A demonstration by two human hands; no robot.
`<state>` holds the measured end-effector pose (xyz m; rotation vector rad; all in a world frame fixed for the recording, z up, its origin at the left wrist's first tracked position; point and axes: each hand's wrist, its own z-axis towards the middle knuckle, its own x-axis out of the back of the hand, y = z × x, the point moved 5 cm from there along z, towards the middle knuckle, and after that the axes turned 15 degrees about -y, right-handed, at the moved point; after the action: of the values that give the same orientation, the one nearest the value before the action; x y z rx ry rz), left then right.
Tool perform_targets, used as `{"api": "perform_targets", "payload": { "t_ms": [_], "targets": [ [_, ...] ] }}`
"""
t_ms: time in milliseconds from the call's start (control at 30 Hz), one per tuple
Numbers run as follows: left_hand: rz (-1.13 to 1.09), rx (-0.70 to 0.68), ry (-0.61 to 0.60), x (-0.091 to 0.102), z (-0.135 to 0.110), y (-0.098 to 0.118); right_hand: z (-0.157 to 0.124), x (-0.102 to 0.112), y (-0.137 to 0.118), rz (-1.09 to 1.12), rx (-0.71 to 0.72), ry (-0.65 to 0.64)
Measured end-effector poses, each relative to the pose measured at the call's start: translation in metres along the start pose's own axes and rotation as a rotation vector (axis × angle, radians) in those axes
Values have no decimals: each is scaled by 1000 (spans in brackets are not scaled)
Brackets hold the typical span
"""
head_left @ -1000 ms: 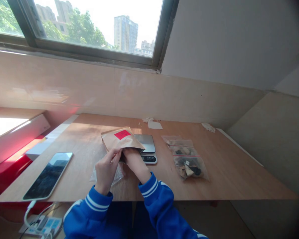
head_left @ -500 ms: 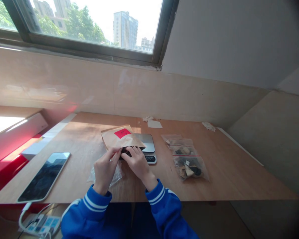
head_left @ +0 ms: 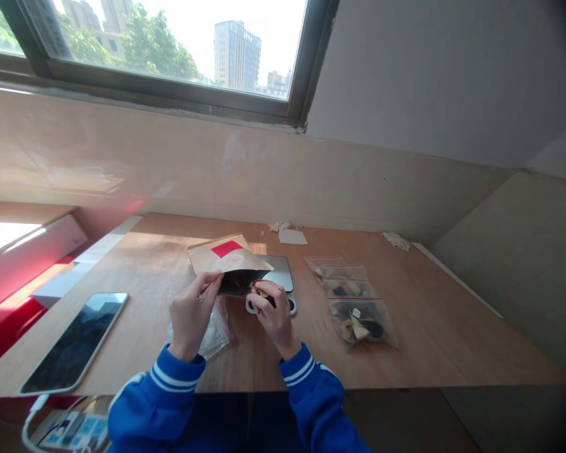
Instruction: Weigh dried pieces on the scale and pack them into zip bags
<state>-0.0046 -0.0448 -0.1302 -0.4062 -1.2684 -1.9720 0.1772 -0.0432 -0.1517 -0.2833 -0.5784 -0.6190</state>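
A brown kraft paper bag (head_left: 205,259) with a red label (head_left: 226,249) lies at the middle of the table, its dark mouth gaping toward me. My left hand (head_left: 191,318) pinches the left corner of that mouth. At the right side of the mouth, my right hand (head_left: 276,318) has its fingers curled round a small tan piece (head_left: 259,289), mostly hidden by the fingers. Under and behind the bag is a kitchen scale (head_left: 283,272), its display largely covered by my right hand. A clear plastic bag (head_left: 216,336) lies below my left hand.
Several zip bags (head_left: 362,321) with dark and tan pieces overlap at the right. A phone (head_left: 75,346) on a charging cable lies at the left, above a power strip (head_left: 78,431). White paper (head_left: 292,236) and crumpled tissue (head_left: 396,241) lie along the back.
The bag's mouth has opened wider. My right hand has drawn back to the right and down, and a tan piece now shows in its fingers. My left hand has shifted slightly left.
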Motion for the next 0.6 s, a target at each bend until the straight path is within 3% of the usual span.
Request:
{"api": "perform_targets", "payload": {
  "t_ms": [167, 267, 433, 500, 600],
  "targets": [
    [25, 48, 49, 8, 10, -11, -4, 0, 38, 156, -330, 151],
    [28, 55, 70, 11, 11, -13, 3, -16, 71, 279, -511, 36],
    [26, 33, 74, 12, 10, -14, 9, -56, 110, 439, -628, -288],
    [26, 27, 76, 12, 9, -16, 8, -64, 116, 452, -644, -339],
    [32, 21, 91, 13, 8, -21, 6, -65, 121, 458, -637, -309]
  ]
}}
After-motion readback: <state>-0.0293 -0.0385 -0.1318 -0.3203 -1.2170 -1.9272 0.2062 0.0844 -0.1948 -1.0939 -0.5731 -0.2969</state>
